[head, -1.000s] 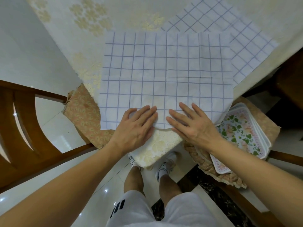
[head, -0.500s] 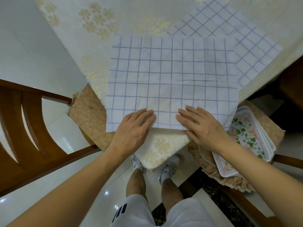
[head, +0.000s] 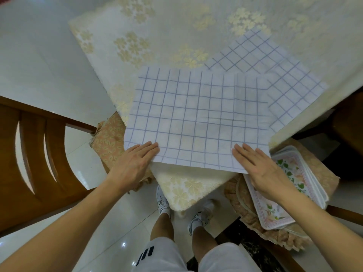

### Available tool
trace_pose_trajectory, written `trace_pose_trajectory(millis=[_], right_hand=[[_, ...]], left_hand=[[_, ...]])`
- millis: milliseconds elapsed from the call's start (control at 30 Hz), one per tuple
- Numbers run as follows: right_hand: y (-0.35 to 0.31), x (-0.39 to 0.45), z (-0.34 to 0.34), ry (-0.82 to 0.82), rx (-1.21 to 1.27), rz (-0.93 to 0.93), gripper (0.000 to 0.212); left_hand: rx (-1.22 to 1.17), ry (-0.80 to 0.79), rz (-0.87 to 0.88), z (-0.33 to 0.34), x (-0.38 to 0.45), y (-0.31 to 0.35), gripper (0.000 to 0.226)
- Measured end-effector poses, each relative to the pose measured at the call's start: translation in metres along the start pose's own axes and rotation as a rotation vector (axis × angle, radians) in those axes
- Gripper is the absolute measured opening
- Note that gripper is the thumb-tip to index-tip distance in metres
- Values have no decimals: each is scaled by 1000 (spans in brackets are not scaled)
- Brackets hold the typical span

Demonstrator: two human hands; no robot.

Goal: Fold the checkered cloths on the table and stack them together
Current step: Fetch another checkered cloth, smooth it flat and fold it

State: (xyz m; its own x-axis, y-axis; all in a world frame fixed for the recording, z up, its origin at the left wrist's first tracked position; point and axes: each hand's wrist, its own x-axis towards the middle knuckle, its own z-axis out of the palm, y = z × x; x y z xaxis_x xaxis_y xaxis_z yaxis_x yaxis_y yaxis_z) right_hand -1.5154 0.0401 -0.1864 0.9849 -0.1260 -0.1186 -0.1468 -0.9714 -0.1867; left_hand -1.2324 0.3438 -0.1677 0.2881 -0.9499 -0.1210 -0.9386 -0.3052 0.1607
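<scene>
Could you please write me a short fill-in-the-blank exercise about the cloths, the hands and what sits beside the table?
1. Both hands, left hand and right hand, press flat on the near cloth's ____ edge.
2. The near cloth partly ____ the far cloth.
3. The floral trays rest on a chair at the person's ____ side.

Missing words: near; overlaps; right

- Even, soft indoor light; shadows faint.
- Small specular highlights on glossy floor tiles [head: 123,244].
- Wide-angle lens bends the chair [head: 37,154] and frame edges.
- Fine detail slightly soft throughout.
</scene>
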Motion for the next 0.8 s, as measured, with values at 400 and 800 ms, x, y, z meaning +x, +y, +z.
trace_pose_trajectory(millis=[400, 800], right_hand=[[-6, -12, -36, -320, 281, 10, 51], [6, 6, -46, -400, 413, 159, 62]], left_hand=[[-45, -108, -60, -27, -28, 17, 60], [-191, -274, -25, -46, -26, -36, 63]])
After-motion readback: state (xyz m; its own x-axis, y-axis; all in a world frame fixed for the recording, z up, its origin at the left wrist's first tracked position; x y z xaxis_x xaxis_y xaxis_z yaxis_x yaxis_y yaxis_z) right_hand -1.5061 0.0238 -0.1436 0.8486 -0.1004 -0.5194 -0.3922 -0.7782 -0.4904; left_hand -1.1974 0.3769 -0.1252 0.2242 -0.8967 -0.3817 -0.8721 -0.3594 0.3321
